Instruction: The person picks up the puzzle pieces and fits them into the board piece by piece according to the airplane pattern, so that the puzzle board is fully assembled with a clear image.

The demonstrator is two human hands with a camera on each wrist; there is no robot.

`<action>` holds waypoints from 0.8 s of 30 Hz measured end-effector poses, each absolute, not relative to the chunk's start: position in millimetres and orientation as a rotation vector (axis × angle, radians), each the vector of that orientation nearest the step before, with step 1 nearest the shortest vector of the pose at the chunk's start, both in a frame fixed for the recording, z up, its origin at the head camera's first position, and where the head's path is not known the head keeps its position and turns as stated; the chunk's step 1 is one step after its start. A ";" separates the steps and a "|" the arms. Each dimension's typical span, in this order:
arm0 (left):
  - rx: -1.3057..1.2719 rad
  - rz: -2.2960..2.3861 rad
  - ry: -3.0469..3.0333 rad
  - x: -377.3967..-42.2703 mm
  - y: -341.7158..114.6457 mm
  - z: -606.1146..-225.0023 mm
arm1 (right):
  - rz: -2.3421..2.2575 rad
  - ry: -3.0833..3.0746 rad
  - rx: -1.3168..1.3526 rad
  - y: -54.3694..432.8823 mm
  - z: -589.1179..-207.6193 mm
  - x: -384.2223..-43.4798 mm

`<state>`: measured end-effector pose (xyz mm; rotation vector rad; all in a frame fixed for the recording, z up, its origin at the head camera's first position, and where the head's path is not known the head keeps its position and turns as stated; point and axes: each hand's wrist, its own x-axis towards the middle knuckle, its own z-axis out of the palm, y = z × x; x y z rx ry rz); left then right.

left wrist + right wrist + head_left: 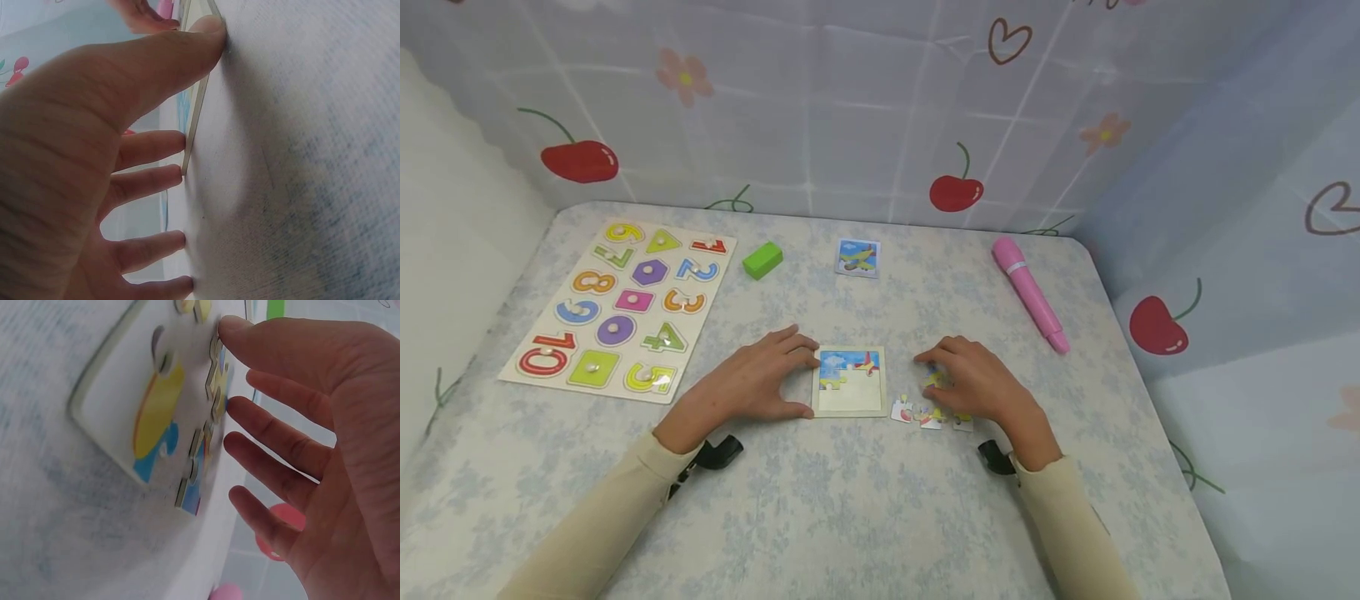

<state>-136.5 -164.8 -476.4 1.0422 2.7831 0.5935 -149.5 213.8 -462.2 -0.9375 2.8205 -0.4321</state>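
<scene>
A small square jigsaw tray (861, 400) lies in the middle of the table, with joined pieces of a blue-sky picture along its top and left. My left hand (760, 375) rests at the tray's left side; in the left wrist view the thumb (169, 59) touches its edge near a corner and two fingertips meet it higher up. To the right of the tray, my right hand (981, 379) hovers over several loose jigsaw pieces (931, 418). Its fingers are spread with nothing between them in the right wrist view, close to a cluster of pieces (194, 478).
A wooden number-and-shape peg board (632, 354) lies at the left. Beyond the tray are a green block (763, 261) and a small airplane picture card (857, 258). A pink microphone-shaped stick (1032, 293) lies at the back right. Patterned curtain hangs behind the table.
</scene>
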 end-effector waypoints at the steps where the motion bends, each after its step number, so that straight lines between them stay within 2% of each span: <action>1: 1.046 0.593 2.784 -136.7 -164.9 -476.4 | -0.438 2.820 -0.936 214.9 -462.0 -148.9; 24: 1.057 0.592 2.786 -137.3 -165.5 -477.1 | -0.493 2.815 -0.982 219.3 -464.4 -147.8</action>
